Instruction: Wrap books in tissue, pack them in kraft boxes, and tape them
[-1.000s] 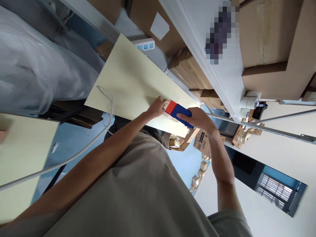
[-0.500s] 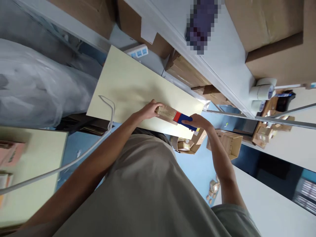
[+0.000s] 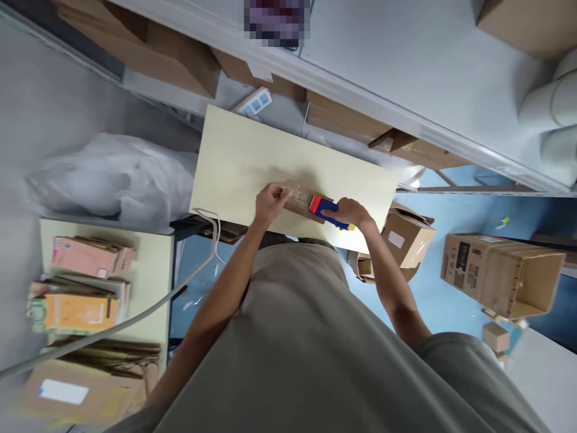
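A small brown cardboard box (image 3: 304,205) with a shiny clear strip on top is held low over the pale yellow tabletop (image 3: 243,150). My left hand (image 3: 269,203) is closed at its left end, thumb and fingers pinched together there. My right hand (image 3: 351,213) wraps around a blue tool with a red front and a bit of yellow at its rear, which looks like a tape dispenser (image 3: 325,210). The red front rests against or just over the right part of the box; exact contact cannot be made out.
A white power strip (image 3: 255,103) lies behind the tabletop, under a grey shelf (image 3: 383,114). A pale cable (image 3: 180,288) crosses at left. Stacked mailers (image 3: 81,310) lie on a side table. Open cartons (image 3: 500,273) stand on the blue floor at right.
The view has swung to the right and shows more of the side table and floor cartons. The tool's red front now sits further over the box, and my left fingers are more tightly pinched.
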Demonstrator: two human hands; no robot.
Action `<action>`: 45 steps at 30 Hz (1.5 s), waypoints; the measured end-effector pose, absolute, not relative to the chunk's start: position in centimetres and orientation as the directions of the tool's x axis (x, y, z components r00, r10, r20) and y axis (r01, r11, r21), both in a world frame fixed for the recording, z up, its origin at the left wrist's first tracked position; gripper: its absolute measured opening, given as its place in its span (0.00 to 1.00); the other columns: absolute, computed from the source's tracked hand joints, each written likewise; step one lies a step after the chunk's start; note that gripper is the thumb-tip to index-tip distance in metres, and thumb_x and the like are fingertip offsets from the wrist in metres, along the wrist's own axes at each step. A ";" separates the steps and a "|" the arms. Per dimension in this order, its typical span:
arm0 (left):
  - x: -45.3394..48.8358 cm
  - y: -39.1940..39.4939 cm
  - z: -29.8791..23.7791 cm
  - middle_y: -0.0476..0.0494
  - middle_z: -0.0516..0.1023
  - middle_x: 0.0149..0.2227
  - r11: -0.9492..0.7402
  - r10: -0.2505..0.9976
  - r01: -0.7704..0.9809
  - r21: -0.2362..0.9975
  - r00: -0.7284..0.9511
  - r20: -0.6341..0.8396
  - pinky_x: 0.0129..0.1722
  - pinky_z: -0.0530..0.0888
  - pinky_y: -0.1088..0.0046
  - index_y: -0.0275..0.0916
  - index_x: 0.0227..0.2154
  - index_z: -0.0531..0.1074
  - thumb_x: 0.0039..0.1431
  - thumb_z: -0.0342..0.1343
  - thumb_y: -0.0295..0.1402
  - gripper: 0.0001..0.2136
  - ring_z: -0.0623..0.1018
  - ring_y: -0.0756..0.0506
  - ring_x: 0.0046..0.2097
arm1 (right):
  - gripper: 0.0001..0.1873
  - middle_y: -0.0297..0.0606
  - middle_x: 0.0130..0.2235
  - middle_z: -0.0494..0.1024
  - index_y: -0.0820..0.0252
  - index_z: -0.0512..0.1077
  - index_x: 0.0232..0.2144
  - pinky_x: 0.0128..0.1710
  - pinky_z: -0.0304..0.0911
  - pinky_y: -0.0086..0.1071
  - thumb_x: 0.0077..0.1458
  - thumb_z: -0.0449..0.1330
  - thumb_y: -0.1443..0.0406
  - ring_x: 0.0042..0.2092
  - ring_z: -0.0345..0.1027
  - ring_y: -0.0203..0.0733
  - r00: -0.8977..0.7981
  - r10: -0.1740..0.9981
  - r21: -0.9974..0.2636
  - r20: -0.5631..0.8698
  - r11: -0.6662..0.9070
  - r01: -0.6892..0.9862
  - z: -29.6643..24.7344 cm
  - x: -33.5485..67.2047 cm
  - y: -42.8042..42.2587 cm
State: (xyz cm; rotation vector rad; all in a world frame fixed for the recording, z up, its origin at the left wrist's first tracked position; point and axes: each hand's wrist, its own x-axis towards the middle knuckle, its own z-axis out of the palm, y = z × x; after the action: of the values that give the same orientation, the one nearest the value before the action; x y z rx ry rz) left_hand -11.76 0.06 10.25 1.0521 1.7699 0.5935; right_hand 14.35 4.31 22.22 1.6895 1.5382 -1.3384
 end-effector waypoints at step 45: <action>-3.0 -3.6 5.6 0.35 0.87 0.49 0.212 0.971 0.543 0.812 -0.210 -0.113 0.58 0.80 0.59 0.39 0.47 0.86 0.75 0.57 0.52 0.22 0.85 0.38 0.52 | 0.24 0.49 0.35 0.87 0.60 0.80 0.35 0.33 0.67 0.33 0.71 0.63 0.46 0.36 0.83 0.50 0.003 0.446 -0.206 -0.895 -0.420 0.884 20.4 29.3 -8.9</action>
State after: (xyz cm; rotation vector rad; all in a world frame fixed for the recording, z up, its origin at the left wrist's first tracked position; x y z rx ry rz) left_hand -2.99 -3.64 5.60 1.4044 1.8482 0.8544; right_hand 29.26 -8.86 20.43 1.8679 1.3657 -1.4000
